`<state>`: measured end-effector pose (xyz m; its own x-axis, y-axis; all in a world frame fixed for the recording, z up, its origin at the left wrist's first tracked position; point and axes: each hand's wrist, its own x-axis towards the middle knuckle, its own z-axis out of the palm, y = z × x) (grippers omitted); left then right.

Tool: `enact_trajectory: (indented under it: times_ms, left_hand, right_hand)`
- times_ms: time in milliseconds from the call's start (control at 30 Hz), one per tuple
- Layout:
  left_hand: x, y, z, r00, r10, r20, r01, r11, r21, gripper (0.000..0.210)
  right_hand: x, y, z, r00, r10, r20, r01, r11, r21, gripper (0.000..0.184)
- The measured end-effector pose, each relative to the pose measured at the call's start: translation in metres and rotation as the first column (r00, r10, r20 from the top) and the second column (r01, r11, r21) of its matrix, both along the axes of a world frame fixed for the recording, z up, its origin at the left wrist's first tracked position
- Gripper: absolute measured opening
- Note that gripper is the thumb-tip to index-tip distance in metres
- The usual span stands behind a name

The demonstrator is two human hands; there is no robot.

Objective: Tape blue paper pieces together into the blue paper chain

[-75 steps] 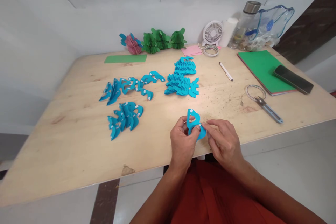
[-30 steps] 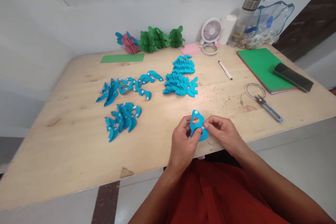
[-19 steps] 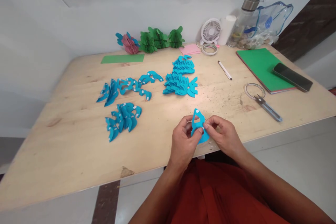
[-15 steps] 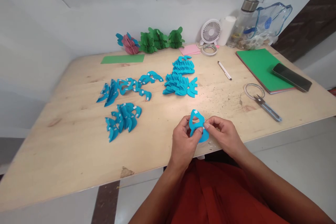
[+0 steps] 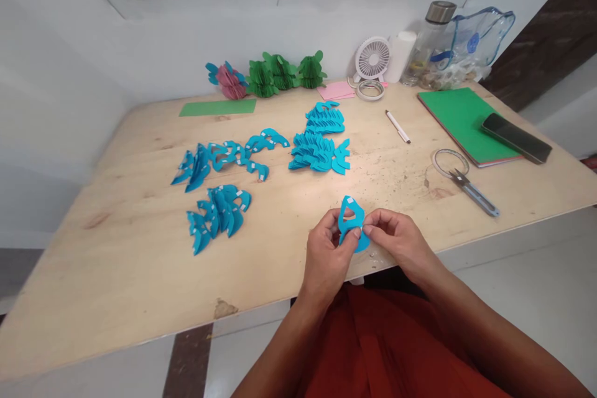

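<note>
Close to the table's front edge, my left hand (image 5: pixel 330 247) grips a blue paper cutout (image 5: pixel 353 206), its thumb laid across the front. The cutout has an opening in its upper part and a small white square near the top. My right hand (image 5: pixel 394 237) is closed in a pinch at the cutout's right edge; whether a small piece sits between those fingertips is hidden. To the left lies a cluster of blue cutouts with white squares (image 5: pixel 224 211), and more of them (image 5: pixel 226 154) spread behind it. Stacked blue cutouts without visible squares (image 5: pixel 312 152) lie beyond my hands.
On the right are snips (image 5: pixel 476 193), a tape roll (image 5: pixel 438 165), a pen (image 5: pixel 398 127), green sheets (image 5: pixel 454 115) and a phone (image 5: pixel 515 138). Green paper shapes (image 5: pixel 280 73), a small fan (image 5: pixel 373 59) and a bottle (image 5: pixel 424 43) stand along the wall.
My right fingertips have shifted slightly at the cutout's edge, and the cutout has turned a little in my left hand. The whole view has moved very slightly; the table items stay put.
</note>
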<state>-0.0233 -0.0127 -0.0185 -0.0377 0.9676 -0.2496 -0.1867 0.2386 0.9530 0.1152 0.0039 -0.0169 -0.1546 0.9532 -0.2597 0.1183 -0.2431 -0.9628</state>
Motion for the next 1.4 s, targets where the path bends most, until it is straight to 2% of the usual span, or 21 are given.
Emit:
enact_trajectory:
  times_ms: [133, 300, 600, 733, 1033, 1400]
  left_hand:
    - [-0.0026, -0.0016, 0.001, 0.994, -0.012, 0.111, 0.016, 0.999, -0.034, 0.028]
    - [-0.0072, -0.0043, 0.0006, 0.954, 0.033, 0.299, 0.002, 0.993, -0.116, 0.035]
    - [-0.0001, -0.003, -0.0036, 0.986, 0.045, 0.162, -0.027, 0.993, -0.112, 0.013]
    - [0.0005, -0.0017, -0.0041, 0.987, 0.041, 0.156, -0.025, 0.994, -0.109, 0.012]
    - [0.0003, -0.0027, -0.0024, 0.987, 0.051, 0.154, -0.035, 0.994, -0.106, 0.011]
    - [-0.0009, -0.0032, -0.0025, 0.981, 0.041, 0.189, -0.028, 0.997, -0.071, 0.012]
  right_hand:
    - [0.0006, 0.0004, -0.0027, 1.0, -0.027, 0.015, 0.027, 1.0, 0.004, 0.019]
    - [0.0012, -0.0001, -0.0048, 0.998, -0.062, -0.022, 0.062, 0.998, -0.031, 0.019]
    - [-0.0021, -0.003, 0.0004, 0.995, -0.061, -0.073, 0.057, 0.997, -0.06, 0.013]
    - [-0.0018, -0.004, -0.0001, 0.995, -0.05, -0.084, 0.046, 0.997, -0.055, 0.01]
    - [-0.0024, -0.0046, 0.0022, 0.987, -0.031, -0.156, 0.008, 0.989, -0.145, 0.007]
    - [-0.0025, -0.0062, -0.0054, 0.957, -0.005, -0.29, -0.043, 0.986, -0.159, 0.022]
